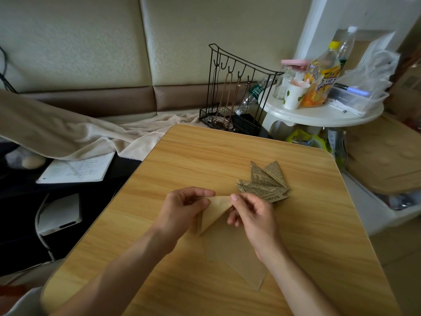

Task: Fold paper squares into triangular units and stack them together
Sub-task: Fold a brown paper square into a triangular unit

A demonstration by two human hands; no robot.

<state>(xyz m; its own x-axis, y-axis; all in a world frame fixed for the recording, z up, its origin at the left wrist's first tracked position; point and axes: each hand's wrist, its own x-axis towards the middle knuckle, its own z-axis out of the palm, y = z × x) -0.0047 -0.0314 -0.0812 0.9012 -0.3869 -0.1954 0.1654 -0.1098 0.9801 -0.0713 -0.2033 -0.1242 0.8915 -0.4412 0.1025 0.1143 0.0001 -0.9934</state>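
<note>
Both my hands pinch a plain brown folded paper piece above the light wooden table: left hand, right hand. Stacked newsprint-patterned triangular units lie just beyond, apparently untouched.

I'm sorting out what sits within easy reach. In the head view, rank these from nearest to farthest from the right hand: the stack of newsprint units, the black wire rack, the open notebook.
From the right hand:
1. Stack of newsprint units, on the table just beyond the fingers.
2. Black wire rack, past the table's far edge.
3. Open notebook, off the table, far left.
</note>
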